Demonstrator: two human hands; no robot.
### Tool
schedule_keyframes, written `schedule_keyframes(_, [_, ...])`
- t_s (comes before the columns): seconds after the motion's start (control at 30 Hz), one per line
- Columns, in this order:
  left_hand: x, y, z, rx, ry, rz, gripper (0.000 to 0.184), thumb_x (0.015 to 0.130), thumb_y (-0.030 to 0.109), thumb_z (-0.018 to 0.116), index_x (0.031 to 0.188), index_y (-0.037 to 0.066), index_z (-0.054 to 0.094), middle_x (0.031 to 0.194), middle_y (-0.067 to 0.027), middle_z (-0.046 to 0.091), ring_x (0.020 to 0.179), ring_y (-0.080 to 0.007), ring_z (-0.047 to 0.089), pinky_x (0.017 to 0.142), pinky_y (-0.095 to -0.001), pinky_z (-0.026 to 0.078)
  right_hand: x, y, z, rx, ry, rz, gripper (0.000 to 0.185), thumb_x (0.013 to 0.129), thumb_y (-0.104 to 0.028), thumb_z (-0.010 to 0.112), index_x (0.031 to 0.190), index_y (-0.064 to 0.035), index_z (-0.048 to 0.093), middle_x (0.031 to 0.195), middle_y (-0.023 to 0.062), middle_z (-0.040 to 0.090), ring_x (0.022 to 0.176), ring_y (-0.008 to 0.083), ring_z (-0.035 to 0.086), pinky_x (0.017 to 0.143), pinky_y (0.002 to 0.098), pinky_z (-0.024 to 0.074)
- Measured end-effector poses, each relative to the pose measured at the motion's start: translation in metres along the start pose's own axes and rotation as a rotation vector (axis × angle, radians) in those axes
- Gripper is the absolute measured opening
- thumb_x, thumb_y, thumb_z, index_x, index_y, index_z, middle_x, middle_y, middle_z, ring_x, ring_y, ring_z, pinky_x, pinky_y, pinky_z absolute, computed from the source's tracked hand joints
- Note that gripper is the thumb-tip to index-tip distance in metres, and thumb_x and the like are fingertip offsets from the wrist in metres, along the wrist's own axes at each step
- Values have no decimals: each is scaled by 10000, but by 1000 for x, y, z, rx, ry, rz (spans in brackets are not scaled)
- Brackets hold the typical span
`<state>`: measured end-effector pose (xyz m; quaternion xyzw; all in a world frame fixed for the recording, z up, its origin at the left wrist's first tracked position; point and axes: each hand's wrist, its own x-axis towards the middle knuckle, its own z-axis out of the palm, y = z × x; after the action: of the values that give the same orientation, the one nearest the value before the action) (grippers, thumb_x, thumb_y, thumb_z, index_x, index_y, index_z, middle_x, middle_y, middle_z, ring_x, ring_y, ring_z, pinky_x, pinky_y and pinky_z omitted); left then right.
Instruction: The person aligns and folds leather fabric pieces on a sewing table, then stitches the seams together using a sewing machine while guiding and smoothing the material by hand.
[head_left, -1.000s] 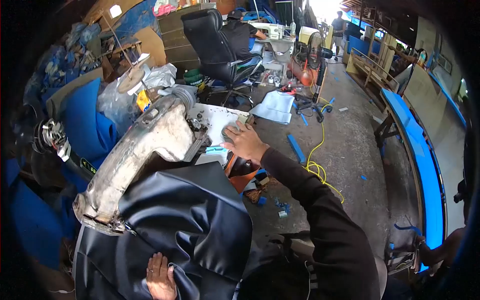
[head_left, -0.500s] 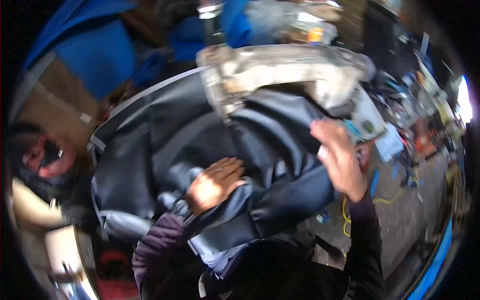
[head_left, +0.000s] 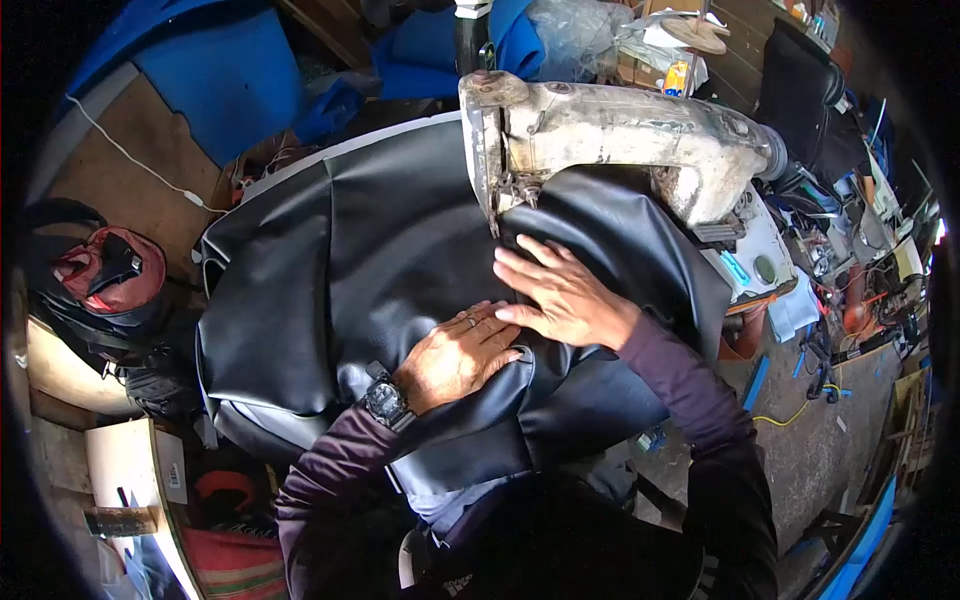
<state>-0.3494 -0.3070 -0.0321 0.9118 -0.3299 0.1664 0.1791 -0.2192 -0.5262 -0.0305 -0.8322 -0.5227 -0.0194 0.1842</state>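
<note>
Black glossy sheet material with seams and folds spreads over the table under a worn, whitish sewing machine. The machine's needle area sits just above my hands. My left hand, with a watch on its wrist, lies flat on the material, fingers stretched out to the right. My right hand rests on the material right of the needle, fingers spread, its thumb close to my left hand's fingers. A round greenish object and a light blue item lie on the table's right end.
Blue sheets stand behind on the left. A black and red bag is at the far left, above an open box. A black office chair stands at the back right. A yellow cord runs along the floor.
The view has swung left and down. My right hand has come from the table's right end onto the black material. My left hand still rests on the material, now fully in view.
</note>
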Motion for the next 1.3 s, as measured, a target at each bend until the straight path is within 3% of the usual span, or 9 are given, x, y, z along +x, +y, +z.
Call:
schedule_keyframes(0.13, [-9, 8, -9, -3, -14, -36, 397, 1007, 215, 744, 1349, 15, 709, 1453, -165, 682, 1423, -311, 611, 1247, -482, 448, -49, -23, -25, 41, -64, -131, 847, 1031, -673, 585, 1503, 30, 605, 1622, 203, 544, 1572, 385, 406, 1280, 529, 331])
schedule_keyframes(0.23, [-16, 6, -3, 58, 33, -63, 342, 1001, 176, 741, 1309, 28, 722, 1415, -140, 709, 1372, -297, 648, 1219, -458, 471, -69, -27, -37, -37, -69, -173, 766, 894, -387, 838, 1509, -2, 589, 1598, 158, 555, 1525, 344, 467, 1263, 492, 374])
schedule_keyframes(0.33, [-14, -5, 1, 50, 66, -75, 280, 991, 183, 751, 1236, 46, 739, 1353, -108, 741, 1303, -300, 691, 1175, -446, 510, -64, -20, -34, -91, -62, -190, 765, 832, -283, 875, 1492, -12, 599, 1568, 143, 581, 1483, 325, 505, 1232, 459, 412])
schedule_keyframes(0.5, [27, -13, -35, 171, 258, 1, 190, 908, 144, 806, 1045, 81, 691, 915, -57, 669, 809, -281, 670, 729, -439, 546, -40, -5, -54, -38, 102, -322, 219, 893, -106, 706, 1087, -14, 750, 1282, 120, 746, 1298, 275, 659, 1154, 431, 499])
schedule_keyframes(0.7, [13, -36, -30, -127, -67, -141, 548, 941, 501, 768, 1243, 50, 695, 1147, -120, 734, 1022, -330, 742, 838, -449, 610, -59, 12, -43, 7, 52, -252, 193, 916, -82, 706, 1091, -11, 746, 1317, 121, 741, 1322, 285, 663, 1173, 436, 505])
schedule_keyframes(0.8, [10, -36, -27, -168, -219, -167, 551, 950, 471, 762, 1343, 85, 729, 1104, -112, 727, 966, -296, 732, 841, -430, 577, -62, 13, -37, -23, 36, -262, 186, 924, -66, 702, 1096, -13, 750, 1362, 125, 728, 1344, 283, 658, 1165, 428, 520])
schedule_keyframes(0.9, [17, -33, -36, -1, -387, -90, 467, 997, 422, 719, 1337, 104, 747, 1308, -115, 733, 1212, -297, 710, 1014, -425, 568, -60, 14, -40, -34, 26, -272, 198, 926, -73, 700, 1108, -12, 750, 1365, 123, 726, 1338, 278, 662, 1163, 422, 525])
schedule_keyframes(1.03, [10, -50, -19, -170, -205, 80, 422, 1037, 360, 680, 1310, 45, 744, 1535, -141, 638, 1488, -309, 551, 1287, -477, 414, -60, 16, -41, -18, 15, -278, 225, 930, -86, 694, 1136, -11, 742, 1369, 119, 721, 1342, 272, 659, 1157, 414, 531])
schedule_keyframes(1.3, [14, -63, -22, -204, -219, 121, 414, 1026, 333, 706, 1301, 25, 740, 1512, -145, 653, 1467, -305, 573, 1262, -484, 449, -57, 16, -43, -8, -17, -249, 234, 925, -90, 692, 1143, -16, 737, 1369, 117, 720, 1347, 269, 653, 1159, 413, 527])
